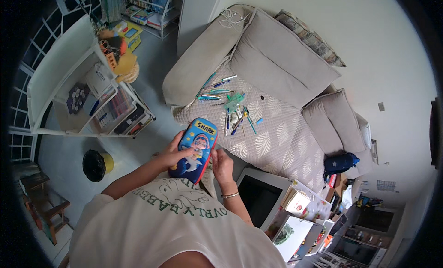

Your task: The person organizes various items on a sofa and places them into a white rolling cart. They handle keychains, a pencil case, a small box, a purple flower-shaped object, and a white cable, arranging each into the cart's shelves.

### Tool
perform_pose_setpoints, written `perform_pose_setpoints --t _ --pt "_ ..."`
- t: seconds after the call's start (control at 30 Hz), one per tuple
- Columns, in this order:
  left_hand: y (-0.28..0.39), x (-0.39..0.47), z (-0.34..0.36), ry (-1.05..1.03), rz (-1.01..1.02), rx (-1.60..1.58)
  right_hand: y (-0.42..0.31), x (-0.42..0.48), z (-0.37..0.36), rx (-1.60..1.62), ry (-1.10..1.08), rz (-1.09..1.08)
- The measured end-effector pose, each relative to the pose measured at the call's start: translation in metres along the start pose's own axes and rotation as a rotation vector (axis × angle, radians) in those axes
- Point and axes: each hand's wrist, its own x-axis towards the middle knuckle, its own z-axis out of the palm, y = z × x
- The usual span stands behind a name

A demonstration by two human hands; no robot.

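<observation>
A blue hard-shell pencil case (204,138) with a raised cartoon shark design and a red zip edge is held up in front of my chest. My left hand (174,154) grips it from the left side, thumb across its decorated face. At the right edge, my right hand (222,164) pinches with bent fingers along the red zip; a zip pull cannot be made out. Beyond the case, pens and pencils (216,92) lie scattered on the quilted sofa cover (273,140). Among them are a crumpled green mesh pouch (234,101) and a small blue eraser-like block (259,121).
Grey sofa cushions (273,57) line the wall. To the left stand an open white storage unit (72,81), a yellow bin with a black liner (95,166) and a wooden chair (45,209). A white-framed dark-topped table (261,197) and boxes are at right.
</observation>
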Motion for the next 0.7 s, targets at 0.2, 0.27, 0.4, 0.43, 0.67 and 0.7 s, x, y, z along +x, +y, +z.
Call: perform_pose_setpoints --t 0.2,0.27,0.4,0.43,0.67,0.7 --pt "-0.003 -0.034 -0.049 0.071 0.098 -0.011 -0.068 -0.028 0.006 0.044 -0.139 -0.174" --pt "0.011 -0.039 -0.04 0.087 0.119 -0.081 -0.087 -0.032 -0.007 -0.02 -0.136 -0.177" --pt "0.015 -0.022 -0.017 0.101 0.21 -0.291 -0.105 -0.04 -0.047 0.029 -0.147 -0.347" --pt "0.017 -0.016 -0.009 0.155 0.181 -0.331 -0.105 -0.048 -0.053 0.071 -0.148 -0.406" --pt "0.021 -0.009 0.079 0.199 0.295 -0.488 -0.073 -0.084 -0.084 0.153 -0.048 -0.399" --pt "0.026 -0.016 0.102 0.243 0.309 -0.487 -0.062 -0.086 -0.09 0.197 0.012 -0.337"
